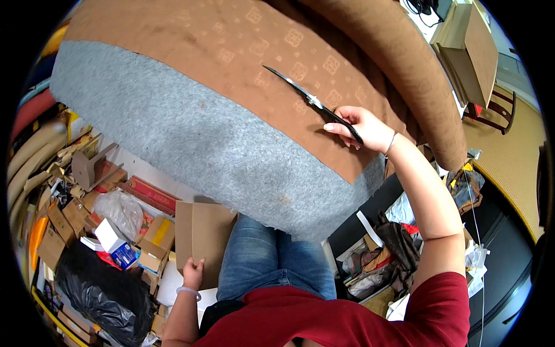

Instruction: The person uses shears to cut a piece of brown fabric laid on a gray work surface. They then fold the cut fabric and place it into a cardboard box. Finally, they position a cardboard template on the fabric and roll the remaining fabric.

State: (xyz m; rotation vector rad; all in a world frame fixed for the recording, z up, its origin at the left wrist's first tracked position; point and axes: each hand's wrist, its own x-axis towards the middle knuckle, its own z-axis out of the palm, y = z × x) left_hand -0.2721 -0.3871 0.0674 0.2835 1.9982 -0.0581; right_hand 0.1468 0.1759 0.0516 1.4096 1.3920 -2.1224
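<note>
My right hand (369, 128) is closed around the black handles of a pair of scissors (314, 101). The blades look shut and point to the far left, over brown patterned fabric (254, 43). This fabric covers the far part of the table, and grey felt (167, 121) shows along its near side. Down at my left side, my left hand (193, 273) grips the near edge of a cardboard box (205, 234), its thumb on top. The box stands beside my legs, below the felt's edge.
A thick roll of brown fabric (413, 63) lies across the far right. Flattened cardboard, a clear plastic bag (119, 211) and a black plastic bag (107, 295) crowd the floor at left. A bin of scraps (381, 254) stands at my right, and a wooden chair (500, 110) beyond it.
</note>
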